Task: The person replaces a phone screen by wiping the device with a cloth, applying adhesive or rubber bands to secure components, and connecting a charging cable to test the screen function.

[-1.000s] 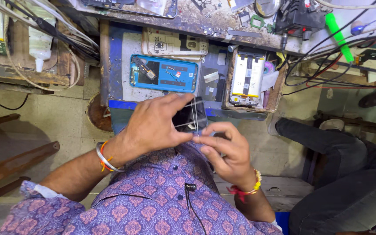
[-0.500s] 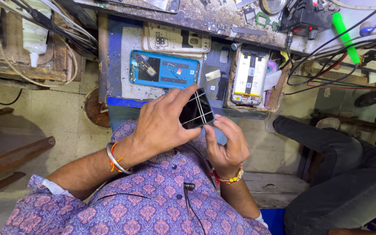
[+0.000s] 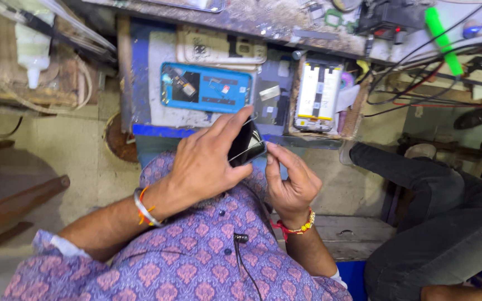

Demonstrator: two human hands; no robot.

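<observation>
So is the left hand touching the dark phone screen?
Touching. The head view shows the left hand wrapped over the dark screen, its fingers on the top edge and thumb beneath, with no gap visible.

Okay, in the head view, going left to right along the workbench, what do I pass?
White bottle → blue phone back → opened phone with white battery → green marker.

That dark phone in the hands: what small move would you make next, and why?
Probably work the right hand fingertips further along the dark phone edge. The left hand grips the phone tilted on edge, and the right hand's fingertips sit just at its lower corner.
</observation>
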